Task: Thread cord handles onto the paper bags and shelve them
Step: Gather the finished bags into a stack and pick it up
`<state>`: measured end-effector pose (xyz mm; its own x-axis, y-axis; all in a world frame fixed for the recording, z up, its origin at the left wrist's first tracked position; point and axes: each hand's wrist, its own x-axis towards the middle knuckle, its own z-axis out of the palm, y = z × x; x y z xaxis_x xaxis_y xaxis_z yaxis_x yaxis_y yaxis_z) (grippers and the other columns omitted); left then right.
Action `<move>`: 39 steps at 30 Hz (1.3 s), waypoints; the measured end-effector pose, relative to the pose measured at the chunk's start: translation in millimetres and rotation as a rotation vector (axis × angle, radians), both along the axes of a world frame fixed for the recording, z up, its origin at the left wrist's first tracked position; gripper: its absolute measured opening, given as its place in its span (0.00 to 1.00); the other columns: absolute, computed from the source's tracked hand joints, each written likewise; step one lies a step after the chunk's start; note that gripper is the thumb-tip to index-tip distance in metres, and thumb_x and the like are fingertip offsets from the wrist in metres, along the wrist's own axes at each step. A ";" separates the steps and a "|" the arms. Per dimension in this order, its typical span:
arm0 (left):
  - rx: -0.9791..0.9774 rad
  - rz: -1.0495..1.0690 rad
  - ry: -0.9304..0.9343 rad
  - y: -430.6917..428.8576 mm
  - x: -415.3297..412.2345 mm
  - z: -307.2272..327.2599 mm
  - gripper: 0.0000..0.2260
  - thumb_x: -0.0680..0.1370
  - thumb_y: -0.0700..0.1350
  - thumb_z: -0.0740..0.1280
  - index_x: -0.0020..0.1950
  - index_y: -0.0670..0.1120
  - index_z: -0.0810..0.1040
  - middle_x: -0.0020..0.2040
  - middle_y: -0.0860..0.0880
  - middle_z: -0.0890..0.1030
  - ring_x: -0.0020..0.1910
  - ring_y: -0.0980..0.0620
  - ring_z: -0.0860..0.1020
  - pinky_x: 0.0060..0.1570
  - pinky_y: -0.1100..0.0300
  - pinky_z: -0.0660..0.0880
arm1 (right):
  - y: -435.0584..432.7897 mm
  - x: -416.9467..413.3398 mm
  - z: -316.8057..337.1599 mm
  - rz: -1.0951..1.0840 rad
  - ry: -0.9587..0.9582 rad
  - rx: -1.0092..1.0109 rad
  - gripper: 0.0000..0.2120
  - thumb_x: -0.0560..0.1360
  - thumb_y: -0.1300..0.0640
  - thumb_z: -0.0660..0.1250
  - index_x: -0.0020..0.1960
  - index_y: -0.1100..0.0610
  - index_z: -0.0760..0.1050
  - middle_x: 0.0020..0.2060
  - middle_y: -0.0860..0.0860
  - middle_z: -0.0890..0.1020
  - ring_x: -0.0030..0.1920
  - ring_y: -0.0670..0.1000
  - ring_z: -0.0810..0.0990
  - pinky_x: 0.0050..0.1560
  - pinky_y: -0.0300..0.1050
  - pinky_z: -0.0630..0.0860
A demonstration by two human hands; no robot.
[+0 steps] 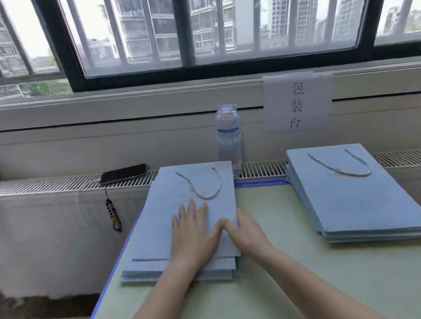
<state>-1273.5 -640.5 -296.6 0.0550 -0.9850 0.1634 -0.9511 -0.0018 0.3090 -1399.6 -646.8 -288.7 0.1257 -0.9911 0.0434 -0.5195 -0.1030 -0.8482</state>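
Left stack: flat light-blue paper bags piled at the pale green table's far left; a twisted cord handle lies on the top bag.
Left hand: flat on the top bag, fingers straight and spread.
Right hand: at the stack's right edge, thumb on top; whether it grips cannot be told.
Right stack: well apart, same bags.
Behind: translucent blue water bottle, black phone.

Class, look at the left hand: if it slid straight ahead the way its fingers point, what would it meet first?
Most likely the cord handle lying on the top paper bag, just beyond the fingertips of the left hand.
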 end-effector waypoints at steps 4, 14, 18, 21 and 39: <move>-0.065 -0.005 0.131 0.0 3.9 0.2 0.29 0.80 0.62 0.52 0.77 0.52 0.53 0.79 0.49 0.48 0.77 0.47 0.44 0.74 0.51 0.41 | 8.7 -0.8 9.5 -0.057 -0.144 -0.124 0.14 0.73 0.59 0.66 0.58 0.54 0.74 0.55 0.49 0.79 0.57 0.49 0.76 0.59 0.46 0.72; -0.513 -0.220 0.714 24.6 -8.9 60.7 0.28 0.76 0.60 0.56 0.74 0.53 0.61 0.76 0.53 0.57 0.76 0.57 0.54 0.73 0.60 0.54 | 41.8 9.2 53.0 0.116 -0.622 -0.487 0.22 0.79 0.69 0.56 0.63 0.45 0.65 0.59 0.43 0.77 0.58 0.41 0.77 0.54 0.33 0.74; -0.439 -0.427 1.128 36.6 -16.1 92.1 0.23 0.78 0.49 0.61 0.72 0.52 0.63 0.69 0.55 0.72 0.63 0.66 0.72 0.58 0.70 0.70 | 41.8 6.8 60.6 0.134 -0.326 -0.828 0.24 0.76 0.66 0.55 0.69 0.47 0.63 0.67 0.41 0.72 0.66 0.45 0.72 0.64 0.37 0.70; -0.484 -0.289 1.241 41.2 -25.6 97.8 0.10 0.80 0.48 0.61 0.60 0.49 0.74 0.51 0.53 0.82 0.53 0.52 0.80 0.51 0.60 0.77 | 44.2 0.1 50.2 0.253 -0.153 -0.825 0.29 0.74 0.68 0.58 0.71 0.48 0.62 0.72 0.50 0.66 0.72 0.49 0.64 0.70 0.48 0.66; -0.524 -0.288 1.193 53.6 -59.3 74.4 0.08 0.80 0.42 0.64 0.52 0.54 0.79 0.41 0.55 0.84 0.38 0.56 0.80 0.40 0.61 0.76 | 58.2 -56.4 51.1 0.028 -0.121 -0.560 0.32 0.72 0.31 0.53 0.71 0.43 0.56 0.74 0.44 0.58 0.74 0.41 0.56 0.71 0.31 0.54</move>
